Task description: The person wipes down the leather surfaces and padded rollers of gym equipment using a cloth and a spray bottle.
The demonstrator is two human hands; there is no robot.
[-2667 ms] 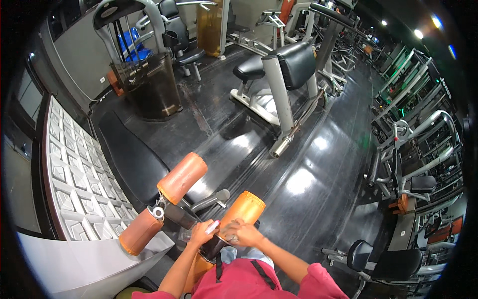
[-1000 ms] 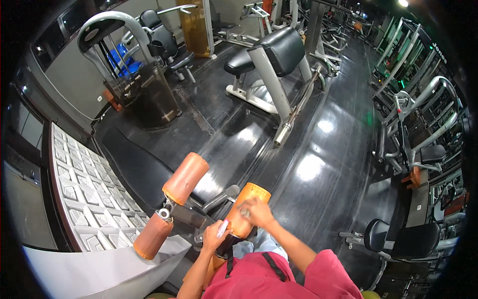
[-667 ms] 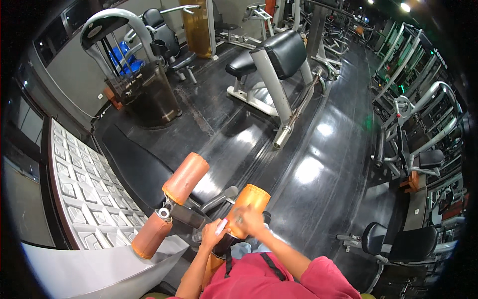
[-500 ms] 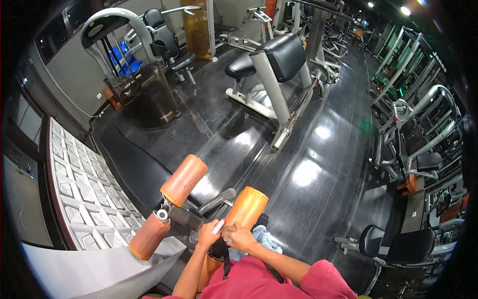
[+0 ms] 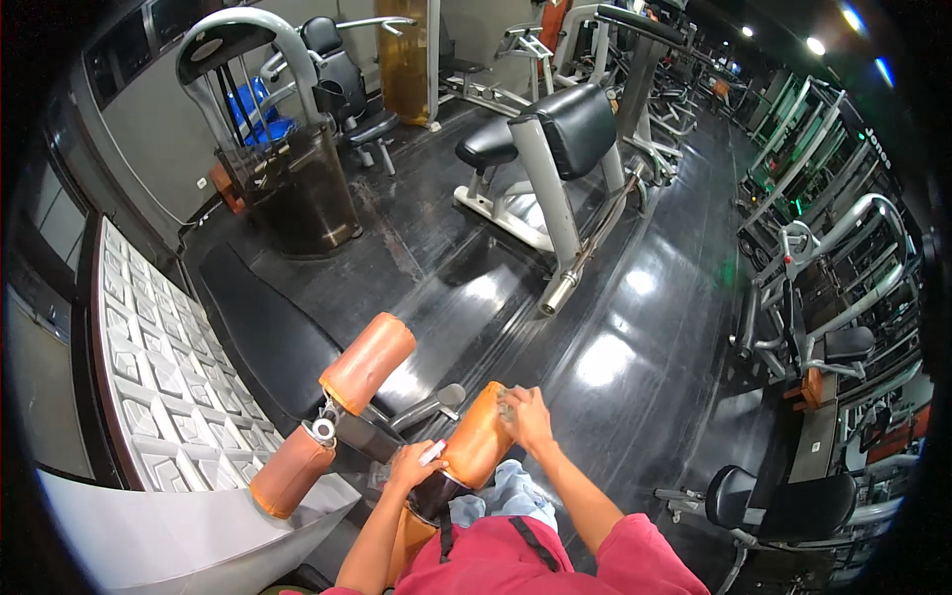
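My left hand [image 5: 409, 468] is closed round a small white object [image 5: 432, 453], too small to name. It is at the near end of an orange padded roller [image 5: 480, 436], close to the dark bar there. On the roller's far right end lies my right hand [image 5: 526, 418], its fingers curled against the cover; something greyish shows at the fingertips but I cannot make it out. To the left, two brown-orange rollers, an upper one [image 5: 368, 363] and a lower one [image 5: 292, 470], sit on the same bench's metal frame. A long black bench pad [image 5: 268, 332] stretches beyond them.
A grey-framed bench with black pads [image 5: 565, 134] stands ahead on the dark, shiny floor [image 5: 635, 297]. A weight-stack machine [image 5: 297, 188] is at the far left. White patterned panelling [image 5: 178, 367] runs along the left. A black-padded seat [image 5: 813, 501] and more machines line the right.
My right hand has moved from beside the left hand, up and right to the roller's far end. The left hand stays near the roller's base with the white object.
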